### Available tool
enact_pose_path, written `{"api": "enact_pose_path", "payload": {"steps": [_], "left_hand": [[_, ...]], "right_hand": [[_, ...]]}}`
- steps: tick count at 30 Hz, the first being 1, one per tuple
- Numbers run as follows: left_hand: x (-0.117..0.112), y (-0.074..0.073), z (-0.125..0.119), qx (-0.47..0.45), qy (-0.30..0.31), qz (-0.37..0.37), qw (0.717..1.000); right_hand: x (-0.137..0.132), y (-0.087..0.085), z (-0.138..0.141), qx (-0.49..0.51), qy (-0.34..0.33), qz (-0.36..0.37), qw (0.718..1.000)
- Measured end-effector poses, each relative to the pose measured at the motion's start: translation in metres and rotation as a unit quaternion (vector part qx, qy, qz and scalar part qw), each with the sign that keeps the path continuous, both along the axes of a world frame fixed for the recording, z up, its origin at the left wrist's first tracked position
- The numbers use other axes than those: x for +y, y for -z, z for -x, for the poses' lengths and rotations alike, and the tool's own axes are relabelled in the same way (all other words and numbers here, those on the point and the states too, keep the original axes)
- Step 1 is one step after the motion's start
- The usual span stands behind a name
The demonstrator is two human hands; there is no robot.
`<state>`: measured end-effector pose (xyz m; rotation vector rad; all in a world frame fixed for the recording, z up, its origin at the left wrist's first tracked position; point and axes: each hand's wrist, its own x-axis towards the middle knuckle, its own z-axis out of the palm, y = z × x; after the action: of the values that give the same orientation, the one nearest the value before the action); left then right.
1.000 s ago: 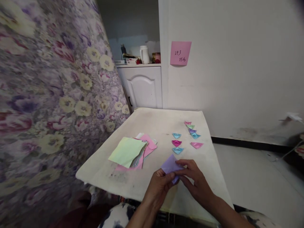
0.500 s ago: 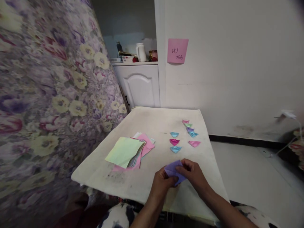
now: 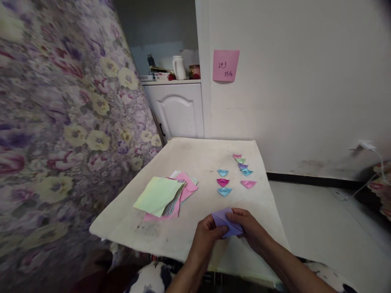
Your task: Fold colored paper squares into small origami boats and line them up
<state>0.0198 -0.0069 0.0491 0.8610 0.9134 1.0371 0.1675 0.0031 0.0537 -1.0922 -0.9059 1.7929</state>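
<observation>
A folded sheet of purple paper [image 3: 225,219] is held above the near part of the table, between both hands. My left hand [image 3: 208,232] grips its left side, thumb on top and fingers behind. On the right edge, my right hand [image 3: 244,224] pinches the paper with its thumb on the upper face; the other fingertips are partly hidden behind it. Crease lines cross the paper's face. Beyond the hands lie several small folded paper boats, among them a light blue one [image 3: 224,191], a magenta one [image 3: 222,182] and a pink one [image 3: 248,184].
A stack of coloured paper sheets [image 3: 159,196], pale green on top, lies on the left of the cloth-covered table [image 3: 195,158]. A floral curtain [image 3: 91,122] hangs along the left. Behind stand a white cabinet [image 3: 180,112] and a wall bearing a pink note [image 3: 226,65].
My right hand has shifted its hold slightly, with the thumb now along the paper's right side. The purple paper has turned a little and looks flatter. The view has shifted slightly.
</observation>
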Motion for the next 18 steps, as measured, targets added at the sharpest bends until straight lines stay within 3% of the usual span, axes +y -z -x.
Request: {"api": "enact_pose_path", "payload": {"steps": [11,18], "left_hand": [[-0.0014,-0.0055,0.0001,-0.043,-0.032,-0.045,0.998],[-0.0015,-0.0059,0.0038,-0.022,-0.001,-0.022,1.0]], "right_hand": [[0.0004,0.0034,-0.0024,0.107,-0.071,0.15,0.98],[-0.0017,0.0038,-0.0024,0.089,-0.099,0.148,0.98]]}}
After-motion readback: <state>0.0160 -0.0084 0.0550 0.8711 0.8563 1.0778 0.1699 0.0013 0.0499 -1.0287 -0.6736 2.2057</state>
